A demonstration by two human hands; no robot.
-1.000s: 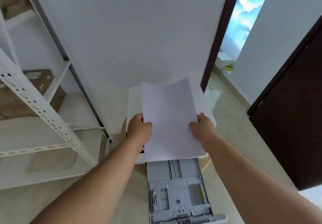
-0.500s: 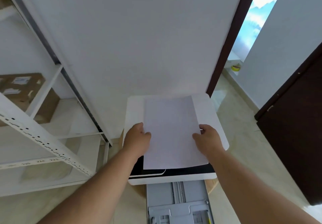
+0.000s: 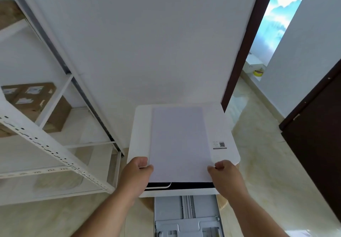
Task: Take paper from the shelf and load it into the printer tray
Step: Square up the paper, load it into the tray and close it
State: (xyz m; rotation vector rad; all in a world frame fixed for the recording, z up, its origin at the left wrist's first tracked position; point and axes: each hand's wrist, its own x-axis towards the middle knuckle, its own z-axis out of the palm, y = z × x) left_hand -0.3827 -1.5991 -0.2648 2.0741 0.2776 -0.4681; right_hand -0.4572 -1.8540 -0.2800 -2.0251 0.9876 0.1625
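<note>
A stack of white paper (image 3: 180,142) lies flat over the top of the white printer (image 3: 224,126). My left hand (image 3: 137,172) grips the stack's near left corner and my right hand (image 3: 224,176) grips its near right corner. Below the printer's front, the grey paper tray (image 3: 186,216) is pulled out toward me, with its plastic guides showing and no paper in it. The white metal shelf (image 3: 46,144) stands to the left.
Cardboard boxes (image 3: 35,102) sit on the shelf at the left. A white wall rises behind the printer. A dark door frame (image 3: 245,43) and a dark door (image 3: 317,144) stand on the right, beside pale tiled floor (image 3: 262,163). The printer rests on a round wooden stand.
The paper went from tilted up in front of me to lying flat on the printer top, further from me. The view has tipped upward, so less of the open tray shows.
</note>
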